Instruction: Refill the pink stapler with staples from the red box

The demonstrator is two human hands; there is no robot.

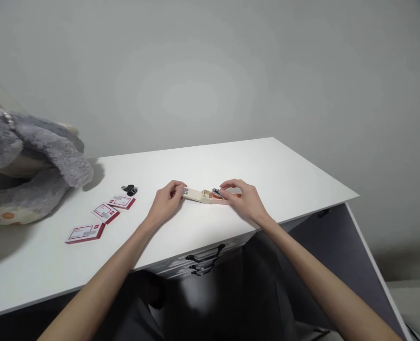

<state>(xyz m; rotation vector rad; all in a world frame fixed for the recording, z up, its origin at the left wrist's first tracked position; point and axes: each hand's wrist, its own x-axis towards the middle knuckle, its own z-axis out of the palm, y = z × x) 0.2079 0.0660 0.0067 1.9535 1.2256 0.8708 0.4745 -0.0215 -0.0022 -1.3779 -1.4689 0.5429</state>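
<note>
A long, narrow cream-and-pink stapler [194, 194] lies spread out across the white desk, its two halves opened away from each other. My left hand [167, 199] is closed on its cream end, and the fingertips are partly hidden behind the hand. Over the pink half, my right hand [244, 200] is closed with thumb and fingers at a small shiny dark metal piece [216, 192]. Whether that piece is still attached to the stapler I cannot tell. The pink half's far end is partly covered by my right fingers.
Several small red-and-white boxes [105, 213] lie left of my left hand on the white desk [181, 237]. Behind them is a small black object [129, 190]. A grey plush toy [35, 156] sits at the far left. Drawers with black handles [205, 258] are below the front edge.
</note>
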